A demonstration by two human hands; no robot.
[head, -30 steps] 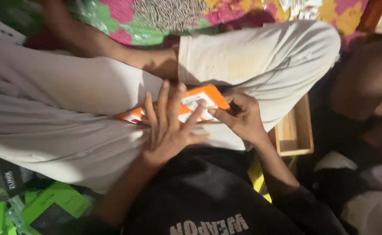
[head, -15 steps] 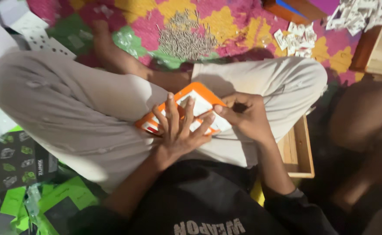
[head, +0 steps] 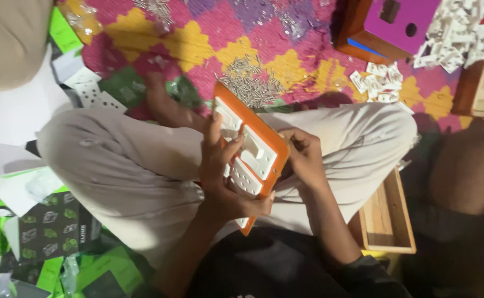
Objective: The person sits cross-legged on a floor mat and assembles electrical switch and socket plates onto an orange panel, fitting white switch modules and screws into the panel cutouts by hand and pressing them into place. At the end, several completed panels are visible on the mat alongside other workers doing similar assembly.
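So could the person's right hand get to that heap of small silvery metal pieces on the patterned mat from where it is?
Probably yes. The right hand grips the edge of the orange-framed white panel, and the heap of small silvery metal pieces lies just beyond the raised knee, uncovered. It would have to let go of the panel first.

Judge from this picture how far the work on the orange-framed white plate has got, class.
Done: little can be told; the orange-framed white plastic plate is out of its packaging and off the lap. In hand: the left hand spreads over its face while the right hand takes a grip on its edge. Left: the pile of small metal screws lies on the patterned mat, and the open wooden box sits beside the knee.
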